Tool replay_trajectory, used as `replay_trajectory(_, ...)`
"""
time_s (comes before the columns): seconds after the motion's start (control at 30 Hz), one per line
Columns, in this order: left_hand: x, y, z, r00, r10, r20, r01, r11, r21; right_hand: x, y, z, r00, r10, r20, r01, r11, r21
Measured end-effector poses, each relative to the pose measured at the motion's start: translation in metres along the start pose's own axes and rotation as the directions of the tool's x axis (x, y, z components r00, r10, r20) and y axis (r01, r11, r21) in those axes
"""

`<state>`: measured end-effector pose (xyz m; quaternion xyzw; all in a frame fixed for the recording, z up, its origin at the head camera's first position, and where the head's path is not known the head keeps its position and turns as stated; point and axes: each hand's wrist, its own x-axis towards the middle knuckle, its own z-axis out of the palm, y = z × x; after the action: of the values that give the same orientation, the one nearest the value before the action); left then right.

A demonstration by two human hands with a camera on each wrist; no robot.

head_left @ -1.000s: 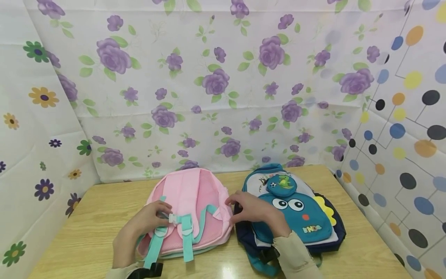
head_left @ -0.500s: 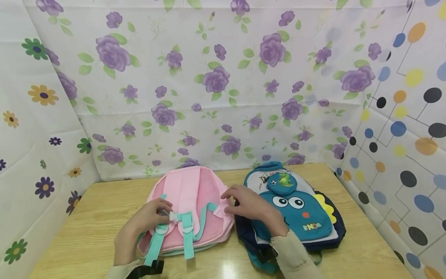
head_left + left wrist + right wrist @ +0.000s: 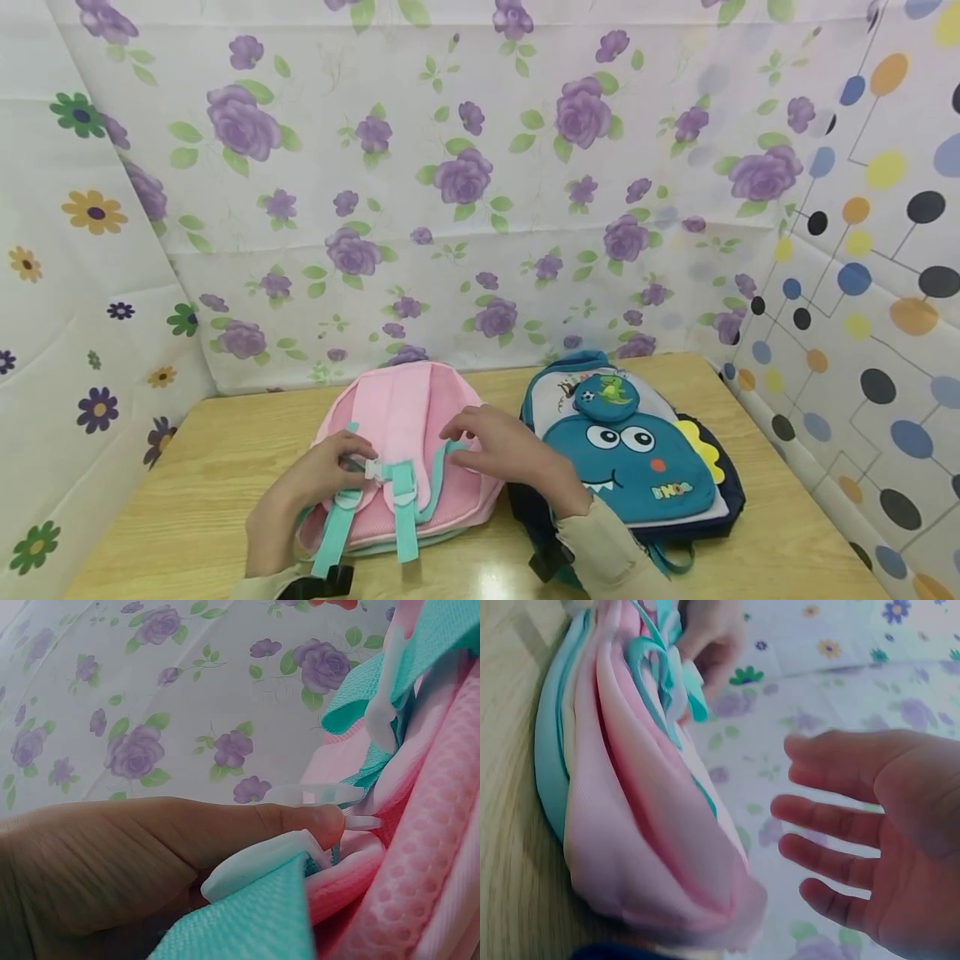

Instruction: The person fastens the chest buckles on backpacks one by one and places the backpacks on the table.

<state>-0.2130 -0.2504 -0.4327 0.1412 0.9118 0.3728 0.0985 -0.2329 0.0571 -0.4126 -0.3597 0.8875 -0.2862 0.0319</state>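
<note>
A pink backpack (image 3: pixel 390 392) lies on the table with its back panel and shoulder straps up. Turquoise webbing straps (image 3: pixel 405 508) and white plastic adjusters run across its lower part. My left hand (image 3: pixel 318 471) pinches a white buckle (image 3: pixel 372 471) at the strap's left side; the left wrist view shows the thumb (image 3: pixel 300 821) against the white plastic. My right hand (image 3: pixel 510 446) hovers over the bag's right side, fingers spread and slightly bent. In the right wrist view that hand (image 3: pixel 900 832) holds nothing and stands apart from the pink fabric.
Right of the pink bag lies a teal and navy dinosaur backpack (image 3: pixel 637 475), a round teal pouch (image 3: pixel 606 398) on its front. Both bags are on a wooden table (image 3: pixel 187 475). Patterned cloth (image 3: pixel 465 275) walls off the back and sides.
My right hand has moved left from the pink bag's right edge to over its back panel. My left hand stays at the buckle.
</note>
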Motion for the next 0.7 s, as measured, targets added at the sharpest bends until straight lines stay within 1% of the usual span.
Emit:
replay_trajectory(0.13,0.002,-0.001,0.002,1.000,0.017,0.004,-0.017,1.000,-0.012,0.009,-0.005,0.007,1.000,0.001,0.000,-0.001,0.999,-0.035)
replay_trajectory(0.27,0.002,-0.001,0.004,1.000,0.003,-0.012,-0.003,1.000,-0.011,0.018,-0.009,0.013,1.000,-0.024,0.006,0.024,0.998,-0.051)
replay_trajectory(0.5,0.002,0.000,0.003,1.000,-0.006,-0.027,0.006,1.000,0.005,0.033,-0.017,0.024,0.997,-0.067,0.048,0.068,0.997,-0.030)
replay_trajectory(0.7,0.003,-0.003,0.002,1.000,0.020,-0.021,-0.020,1.000,0.006,0.043,-0.024,0.033,0.990,-0.110,0.086,0.112,0.994,-0.019)
